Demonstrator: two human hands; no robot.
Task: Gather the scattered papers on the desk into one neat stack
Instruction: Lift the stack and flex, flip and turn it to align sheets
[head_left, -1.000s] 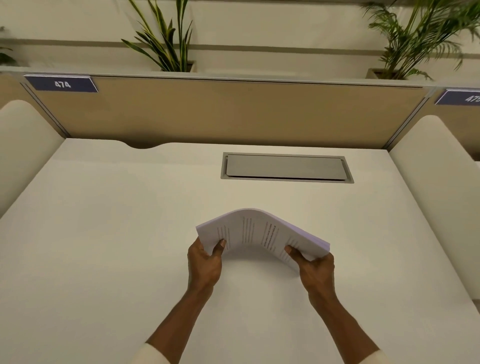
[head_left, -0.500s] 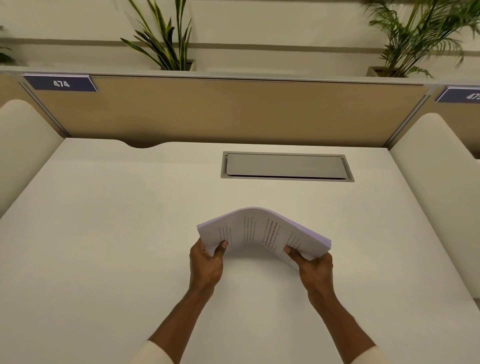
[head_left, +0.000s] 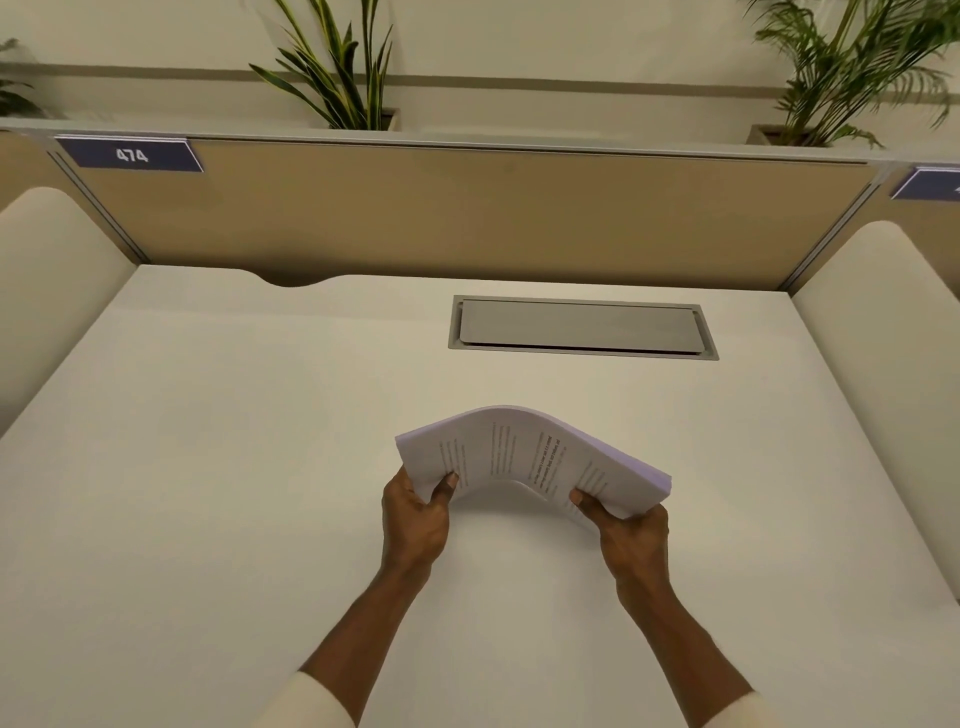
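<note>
Hands first — the left hand (head_left: 415, 512) and right hand (head_left: 631, 535) each clamp an end of the paper stack (head_left: 524, 454), thumbs on top, fingers underneath, bowing it up in the middle above the white desk (head_left: 208, 467). Beyond it a grey hatch (head_left: 582, 327) lies shut in the desktop. Farther back — two planters (head_left: 387, 119) holding leafy plants (head_left: 337, 67) behind the divider (head_left: 467, 213).

Desk (head_left: 208, 467): bare on all sides of the grip. Obstacle: partition (head_left: 467, 218), well beyond; flush hatch (head_left: 579, 328) between.
</note>
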